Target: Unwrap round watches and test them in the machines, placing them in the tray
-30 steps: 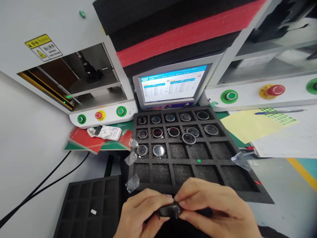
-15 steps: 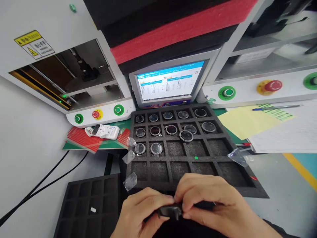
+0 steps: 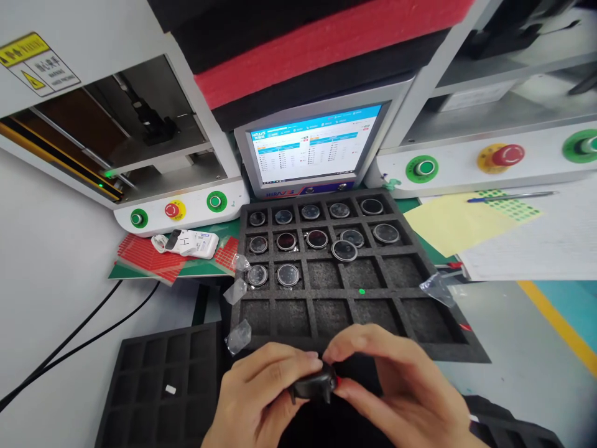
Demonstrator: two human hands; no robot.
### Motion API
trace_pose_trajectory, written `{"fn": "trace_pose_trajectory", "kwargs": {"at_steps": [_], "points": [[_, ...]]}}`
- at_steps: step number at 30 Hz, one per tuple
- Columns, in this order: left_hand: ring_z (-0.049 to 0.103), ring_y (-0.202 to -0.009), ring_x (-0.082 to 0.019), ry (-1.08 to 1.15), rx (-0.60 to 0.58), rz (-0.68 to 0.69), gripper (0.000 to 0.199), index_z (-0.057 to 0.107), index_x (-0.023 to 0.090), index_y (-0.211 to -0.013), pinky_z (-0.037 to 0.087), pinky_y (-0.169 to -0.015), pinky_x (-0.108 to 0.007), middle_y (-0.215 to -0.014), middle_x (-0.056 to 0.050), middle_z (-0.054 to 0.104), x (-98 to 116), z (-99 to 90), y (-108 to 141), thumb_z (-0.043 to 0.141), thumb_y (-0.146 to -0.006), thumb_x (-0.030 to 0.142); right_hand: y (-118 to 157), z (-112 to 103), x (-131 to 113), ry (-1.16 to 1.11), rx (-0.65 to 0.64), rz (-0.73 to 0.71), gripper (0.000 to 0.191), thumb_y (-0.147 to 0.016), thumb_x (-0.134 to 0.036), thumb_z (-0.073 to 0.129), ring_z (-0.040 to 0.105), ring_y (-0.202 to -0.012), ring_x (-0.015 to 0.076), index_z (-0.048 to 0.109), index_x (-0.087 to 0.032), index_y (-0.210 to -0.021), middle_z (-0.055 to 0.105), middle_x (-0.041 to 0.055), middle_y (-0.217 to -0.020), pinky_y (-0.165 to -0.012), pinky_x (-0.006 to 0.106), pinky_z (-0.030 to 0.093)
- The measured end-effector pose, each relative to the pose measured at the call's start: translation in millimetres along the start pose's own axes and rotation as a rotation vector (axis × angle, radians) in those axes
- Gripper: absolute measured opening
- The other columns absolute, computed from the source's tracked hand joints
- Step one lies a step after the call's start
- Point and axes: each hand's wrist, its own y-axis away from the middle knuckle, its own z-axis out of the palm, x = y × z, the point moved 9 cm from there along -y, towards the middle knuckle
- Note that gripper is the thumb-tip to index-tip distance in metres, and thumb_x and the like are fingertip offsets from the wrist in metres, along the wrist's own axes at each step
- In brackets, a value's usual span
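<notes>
A small black part point(image 3: 313, 384), like a watch case with lugs, is held low in front of me. My left hand point(image 3: 265, 389) is closed round its left side, fingers on top and thumb below. At its right end, my right hand point(image 3: 396, 386) has its fingertips on the part, with a bit of red showing by the thumb. Just beyond the hands lies a dark foam tray point(image 3: 298, 295) with round watch faces point(image 3: 288, 275) in its back compartments. One watch face point(image 3: 344, 251) rests tilted, overlapping its neighbour.
A screen point(image 3: 317, 149) stands behind the tray between two machines with buttons. A white device point(image 3: 193, 243) and red sticker sheets point(image 3: 152, 258) lie at left. Yellow paper point(image 3: 438, 224) and a pen point(image 3: 513, 196) are at right. Another foam tray point(image 3: 158, 373) sits lower left.
The right hand's fingers have spread wider around the part's right end, and red now shows by the thumb. The view has shifted slightly, bringing another dark tray in at lower right.
</notes>
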Motion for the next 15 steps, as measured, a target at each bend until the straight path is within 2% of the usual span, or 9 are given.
{"fn": "trace_pose_trajectory", "kwargs": {"at_steps": [1, 3, 5, 11, 13, 15], "points": [[0.074, -0.088, -0.014, -0.009, -0.009, 0.007, 0.027, 0.069, 0.02, -0.116, 0.057, -0.082, -0.014, -0.099, -0.007, 0.076, 0.7, 1.2, -0.8, 0.063, -0.091, 0.01, -1.6, -1.0, -1.2, -0.01, 0.006, -0.01, 0.024, -0.093, -0.015, 0.064, 0.07, -0.075, 0.0158, 0.059, -0.023, -0.115, 0.071, 0.004, -0.086, -0.067, 0.026, 0.06], [0.074, -0.089, -0.014, -0.023, -0.025, 0.021, 0.028, 0.069, 0.018, -0.116, 0.056, -0.083, -0.014, -0.1, -0.008, 0.076, 2.0, 3.4, -1.9, 0.062, -0.091, 0.009, -6.2, -0.3, -7.9, 0.005, -0.027, -0.074, 0.009, -0.094, -0.015, 0.062, 0.07, -0.071, 0.0148, 0.066, -0.019, -0.101, 0.072, 0.0053, -0.081, -0.064, 0.024, 0.059], [0.073, -0.089, -0.013, -0.039, -0.029, 0.032, 0.027, 0.069, 0.017, -0.116, 0.056, -0.084, -0.014, -0.1, -0.009, 0.076, 2.6, 4.8, -3.4, 0.061, -0.091, 0.009, -9.9, -1.9, -14.1, 0.026, -0.043, -0.133, 0.011, -0.096, -0.015, 0.059, 0.071, -0.068, 0.0141, 0.067, -0.016, -0.088, 0.073, 0.0068, -0.078, -0.061, 0.022, 0.059], [0.074, -0.085, -0.013, -0.044, -0.053, -0.002, 0.025, 0.067, 0.02, -0.117, 0.057, -0.081, -0.015, -0.096, -0.005, 0.076, 0.9, 15.5, -7.6, 0.061, -0.093, 0.015, -9.6, -14.6, -14.1, 0.067, -0.011, -0.052, 0.012, -0.097, -0.018, 0.059, 0.071, -0.067, 0.0135, 0.066, -0.017, -0.087, 0.073, 0.0066, -0.08, -0.06, 0.02, 0.059], [0.073, -0.083, -0.014, -0.039, 0.012, -0.05, 0.023, 0.068, 0.023, -0.116, 0.057, -0.078, -0.016, -0.094, -0.004, 0.077, -2.5, 17.9, -6.2, 0.06, -0.094, 0.02, -6.8, -16.8, -16.5, 0.158, -0.016, -0.04, 0.011, -0.096, -0.016, 0.059, 0.071, -0.069, 0.0137, 0.065, -0.018, -0.087, 0.074, 0.0067, -0.082, -0.063, 0.02, 0.06], [0.073, -0.08, -0.013, -0.054, 0.134, -0.124, 0.018, 0.07, 0.027, -0.111, 0.056, -0.076, -0.016, -0.092, -0.001, 0.076, -8.8, 17.4, -2.3, 0.06, -0.095, 0.024, -3.5, -21.0, -21.0, 0.285, 0.024, -0.077, 0.012, -0.095, -0.01, 0.057, 0.072, -0.073, 0.0141, 0.064, -0.017, -0.087, 0.075, 0.0083, -0.084, -0.068, 0.02, 0.061]]}}
